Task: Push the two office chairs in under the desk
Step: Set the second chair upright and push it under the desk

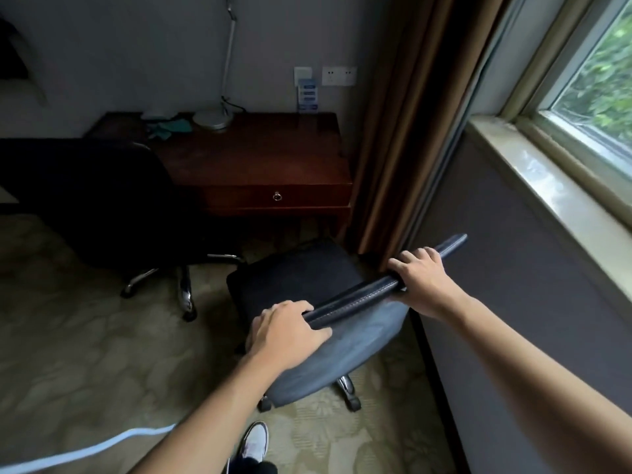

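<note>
A dark office chair [338, 340] stands in front of me on the carpet, its back towards me and its seat facing the wooden desk [260, 159]. My left hand [287, 330] grips the left end of the backrest's top edge. My right hand [424, 278] grips the same edge further right. The chair sits a short way out from the desk's right half. A second black office chair [113, 206] stands to the left, its chrome legs showing, its back close against the desk's left half.
A brown curtain [403, 131] hangs right of the desk, and a grey wall with a window sill [554, 186] runs along the right. A lamp base [212, 119] and a small sign stand on the desk. My shoe [254, 439] is on the patterned carpet.
</note>
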`<act>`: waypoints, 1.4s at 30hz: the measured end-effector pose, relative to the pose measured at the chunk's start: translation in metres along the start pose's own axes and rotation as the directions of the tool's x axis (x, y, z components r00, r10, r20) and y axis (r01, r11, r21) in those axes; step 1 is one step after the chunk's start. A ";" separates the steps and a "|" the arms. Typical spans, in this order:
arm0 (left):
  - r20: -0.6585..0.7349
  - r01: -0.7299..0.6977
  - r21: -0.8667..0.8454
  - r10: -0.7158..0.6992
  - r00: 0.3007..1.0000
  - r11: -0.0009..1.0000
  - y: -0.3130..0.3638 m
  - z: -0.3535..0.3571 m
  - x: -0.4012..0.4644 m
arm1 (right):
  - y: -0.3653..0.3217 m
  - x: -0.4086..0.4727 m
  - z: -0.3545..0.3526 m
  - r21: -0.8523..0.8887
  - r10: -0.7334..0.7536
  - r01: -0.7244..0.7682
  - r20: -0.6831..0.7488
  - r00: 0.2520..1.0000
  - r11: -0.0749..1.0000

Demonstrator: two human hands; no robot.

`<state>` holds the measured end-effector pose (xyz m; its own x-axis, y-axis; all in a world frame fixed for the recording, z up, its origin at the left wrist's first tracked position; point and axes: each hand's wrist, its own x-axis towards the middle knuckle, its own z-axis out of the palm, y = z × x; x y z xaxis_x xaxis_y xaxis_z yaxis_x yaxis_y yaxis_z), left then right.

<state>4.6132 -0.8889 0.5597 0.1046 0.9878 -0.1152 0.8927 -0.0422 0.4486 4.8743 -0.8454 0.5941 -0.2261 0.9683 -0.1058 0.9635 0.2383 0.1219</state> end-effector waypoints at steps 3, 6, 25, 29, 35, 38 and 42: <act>-0.035 0.008 -0.016 -0.009 0.999 1.000 0.002 -0.003 0.014 | 0.009 0.020 -0.001 0.005 -0.015 0.015 0.006 1.000 1.000; -0.057 0.001 -0.001 -0.001 0.998 1.000 -0.003 -0.008 0.035 | 0.011 0.038 0.003 0.021 -0.022 0.023 -0.048 0.999 1.000; -0.100 -0.062 0.235 0.088 0.991 0.970 -0.079 -0.060 0.129 | -0.048 0.122 0.003 0.186 0.042 0.005 -0.246 0.968 0.982; -0.097 -0.080 0.344 0.120 0.988 0.935 -0.077 -0.070 0.145 | -0.060 0.138 0.002 0.233 0.087 -0.025 -0.261 0.962 0.972; -0.103 -0.061 0.324 0.100 0.990 0.944 -0.101 -0.077 0.163 | -0.076 0.170 -0.003 0.201 0.050 -0.006 -0.217 0.975 0.980; -0.049 -0.124 0.285 0.143 0.988 0.950 -0.110 -0.086 0.183 | -0.077 0.194 -0.011 0.129 0.015 0.007 -0.171 0.985 0.992; -0.046 -0.166 0.302 0.188 0.981 0.939 -0.132 -0.091 0.204 | -0.079 0.218 -0.012 0.046 -0.076 0.083 -0.140 0.987 0.995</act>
<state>4.4771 -0.6687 0.5578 0.2509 0.9679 0.0120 0.9530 -0.2492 0.1721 4.7470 -0.6526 0.5732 -0.3163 0.9483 0.0249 0.9470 0.3141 0.0671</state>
